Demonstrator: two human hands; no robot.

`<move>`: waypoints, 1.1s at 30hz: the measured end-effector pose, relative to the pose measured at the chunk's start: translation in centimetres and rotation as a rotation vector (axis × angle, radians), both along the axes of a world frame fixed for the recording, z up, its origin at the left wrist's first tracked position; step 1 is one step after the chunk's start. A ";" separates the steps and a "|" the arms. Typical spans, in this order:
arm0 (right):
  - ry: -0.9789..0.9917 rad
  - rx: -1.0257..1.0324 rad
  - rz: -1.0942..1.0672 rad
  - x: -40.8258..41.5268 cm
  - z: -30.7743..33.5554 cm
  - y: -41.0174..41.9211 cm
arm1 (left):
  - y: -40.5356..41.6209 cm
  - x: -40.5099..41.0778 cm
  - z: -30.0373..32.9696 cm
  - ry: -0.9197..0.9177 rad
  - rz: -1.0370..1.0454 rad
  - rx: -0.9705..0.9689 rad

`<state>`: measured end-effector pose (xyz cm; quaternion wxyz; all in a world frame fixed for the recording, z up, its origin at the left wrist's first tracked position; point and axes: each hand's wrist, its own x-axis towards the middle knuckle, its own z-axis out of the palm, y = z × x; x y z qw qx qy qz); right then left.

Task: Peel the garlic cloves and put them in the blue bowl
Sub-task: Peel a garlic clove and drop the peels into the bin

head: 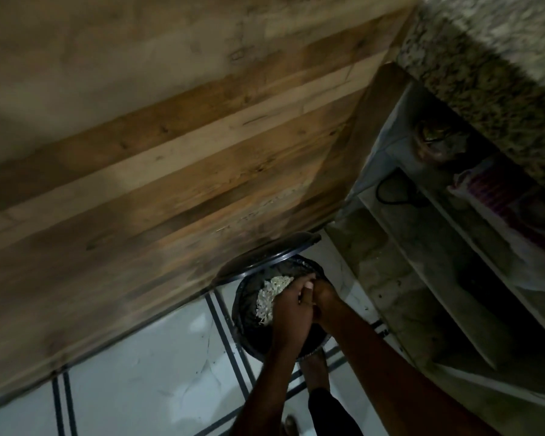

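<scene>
Both hands are together over the black bin (249, 313), pressed against each other. The left hand (291, 305) has its fingers curled in towards the right hand (326, 298), which is bunched tight too; whether either pinches anything, I cannot tell, it's dim. Just left of the left hand's fingers a heap of pale garlic skins (271, 295) lies inside the bin's dark liner. The lid (265, 256) stands open beyond the hands. Pale floor tiles (139, 372) spread below the forearms.
</scene>
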<state>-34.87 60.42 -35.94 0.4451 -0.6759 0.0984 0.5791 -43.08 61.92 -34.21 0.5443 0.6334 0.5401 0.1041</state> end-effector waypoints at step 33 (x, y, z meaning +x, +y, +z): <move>-0.889 0.078 -0.545 22.2 40.0 -65.5 | -52.6 25.2 37.9 -0.447 -0.740 0.139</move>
